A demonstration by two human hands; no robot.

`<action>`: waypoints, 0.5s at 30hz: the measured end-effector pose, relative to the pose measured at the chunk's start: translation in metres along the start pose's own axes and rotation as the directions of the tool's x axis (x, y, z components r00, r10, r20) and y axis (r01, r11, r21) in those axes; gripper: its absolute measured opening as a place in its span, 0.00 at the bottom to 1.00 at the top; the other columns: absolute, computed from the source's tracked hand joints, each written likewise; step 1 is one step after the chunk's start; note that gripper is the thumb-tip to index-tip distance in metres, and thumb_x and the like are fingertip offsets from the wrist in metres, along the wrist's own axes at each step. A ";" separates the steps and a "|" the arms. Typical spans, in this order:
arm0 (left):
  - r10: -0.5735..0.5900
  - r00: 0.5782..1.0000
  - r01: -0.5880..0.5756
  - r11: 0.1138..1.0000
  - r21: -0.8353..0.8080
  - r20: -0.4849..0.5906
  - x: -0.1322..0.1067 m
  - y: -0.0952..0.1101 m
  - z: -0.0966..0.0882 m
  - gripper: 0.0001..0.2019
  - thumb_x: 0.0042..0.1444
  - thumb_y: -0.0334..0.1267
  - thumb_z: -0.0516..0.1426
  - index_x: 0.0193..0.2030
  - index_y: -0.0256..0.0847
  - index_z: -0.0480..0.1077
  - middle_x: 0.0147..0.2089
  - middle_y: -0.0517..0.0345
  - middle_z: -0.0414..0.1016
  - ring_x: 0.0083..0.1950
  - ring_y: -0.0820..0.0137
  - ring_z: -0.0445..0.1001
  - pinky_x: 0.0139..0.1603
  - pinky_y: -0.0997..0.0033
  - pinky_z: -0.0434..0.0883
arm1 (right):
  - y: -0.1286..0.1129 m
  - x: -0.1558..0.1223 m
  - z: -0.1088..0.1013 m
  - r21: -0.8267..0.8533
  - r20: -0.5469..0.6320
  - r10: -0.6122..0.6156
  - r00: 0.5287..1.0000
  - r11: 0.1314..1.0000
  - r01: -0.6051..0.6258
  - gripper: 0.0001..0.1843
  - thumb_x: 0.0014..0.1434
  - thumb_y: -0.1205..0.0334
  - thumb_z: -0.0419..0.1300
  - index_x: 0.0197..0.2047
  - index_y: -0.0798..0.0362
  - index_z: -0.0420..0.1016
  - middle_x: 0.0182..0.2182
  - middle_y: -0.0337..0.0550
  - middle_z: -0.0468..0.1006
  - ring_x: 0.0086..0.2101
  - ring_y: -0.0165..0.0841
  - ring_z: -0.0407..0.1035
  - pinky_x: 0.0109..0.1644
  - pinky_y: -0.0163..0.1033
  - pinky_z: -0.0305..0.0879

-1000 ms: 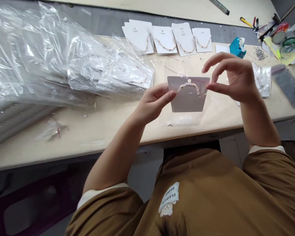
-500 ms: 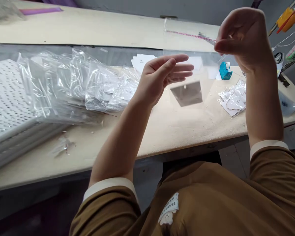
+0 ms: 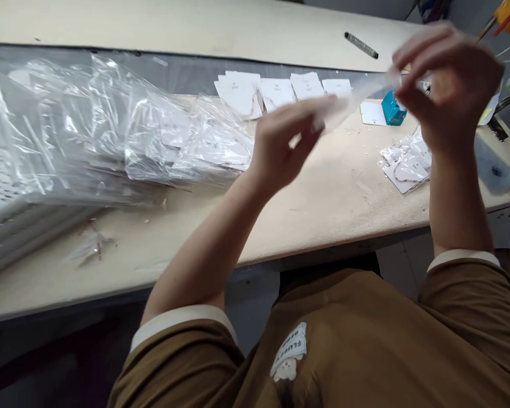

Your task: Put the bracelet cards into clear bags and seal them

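Note:
Both my hands are raised over the beige table (image 3: 323,192) and are blurred by motion. Between them stretches a clear plastic bag (image 3: 357,96), tilted up to the right; what is inside it cannot be made out. My left hand (image 3: 284,141) pinches the bag's lower left end with closed fingers. My right hand (image 3: 446,85) pinches the upper right end, fingers curled together.
A big heap of clear bagged cards (image 3: 131,130) lies at the left beside white perforated trays (image 3: 0,187). White cards with chains (image 3: 276,90) line the back, near a teal tape dispenser (image 3: 391,109). A small pile of bagged cards (image 3: 403,164) and a black pen (image 3: 361,45) lie at the right.
A second ago both hands held a card with a chain low over the table. Then it hung in a clear bag from my raised right hand. Now my left hand has closed on the bag too.

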State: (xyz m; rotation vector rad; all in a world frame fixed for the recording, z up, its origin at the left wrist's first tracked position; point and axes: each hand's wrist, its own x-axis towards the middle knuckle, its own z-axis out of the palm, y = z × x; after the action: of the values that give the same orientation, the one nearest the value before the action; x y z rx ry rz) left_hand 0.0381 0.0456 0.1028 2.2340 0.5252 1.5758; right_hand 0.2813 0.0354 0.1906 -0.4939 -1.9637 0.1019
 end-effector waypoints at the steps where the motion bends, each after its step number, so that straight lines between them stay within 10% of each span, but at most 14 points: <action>1: 0.029 0.993 -0.030 1.000 0.004 0.113 -0.020 0.006 0.002 0.16 0.74 0.49 0.49 0.58 0.52 0.74 0.60 0.66 0.78 0.65 0.67 0.74 0.68 0.56 0.73 | -0.009 -0.025 -0.001 0.010 0.053 -0.018 0.998 1.000 0.018 0.04 0.61 0.59 0.70 0.35 0.44 0.80 0.36 0.37 0.84 0.42 0.37 0.79 0.54 0.51 0.75; 3: -0.035 0.937 0.033 0.999 0.012 0.346 -0.062 0.012 0.006 0.15 0.73 0.48 0.50 0.58 0.56 0.74 0.62 0.70 0.76 0.66 0.66 0.73 0.69 0.52 0.73 | -0.025 -0.079 -0.001 -0.051 0.260 0.094 0.961 0.995 -0.083 0.04 0.61 0.62 0.69 0.35 0.43 0.79 0.39 0.36 0.85 0.47 0.39 0.78 0.58 0.54 0.71; 8: -0.077 0.725 0.136 0.990 -0.032 0.685 -0.124 0.006 0.015 0.23 0.64 0.54 0.58 0.64 0.55 0.71 0.66 0.59 0.72 0.67 0.52 0.72 0.70 0.42 0.69 | -0.056 -0.187 0.002 -0.223 0.612 0.394 0.685 0.918 -0.329 0.03 0.63 0.59 0.66 0.37 0.46 0.78 0.51 0.40 0.83 0.58 0.44 0.73 0.68 0.61 0.58; 15: -0.191 0.761 0.182 0.980 0.078 0.620 -0.112 -0.008 0.049 0.25 0.67 0.52 0.56 0.68 0.53 0.66 0.75 0.58 0.60 0.77 0.52 0.54 0.78 0.42 0.51 | -0.070 -0.208 0.035 -0.234 0.493 0.473 0.730 0.880 -0.412 0.13 0.68 0.60 0.59 0.54 0.46 0.77 0.55 0.48 0.80 0.58 0.44 0.71 0.62 0.56 0.68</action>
State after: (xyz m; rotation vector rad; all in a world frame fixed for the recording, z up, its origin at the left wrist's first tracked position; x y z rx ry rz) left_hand 0.0490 -0.0059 -0.0077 2.4368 0.5295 0.6504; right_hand 0.3032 -0.1031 0.0182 -1.1078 -2.3653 0.4897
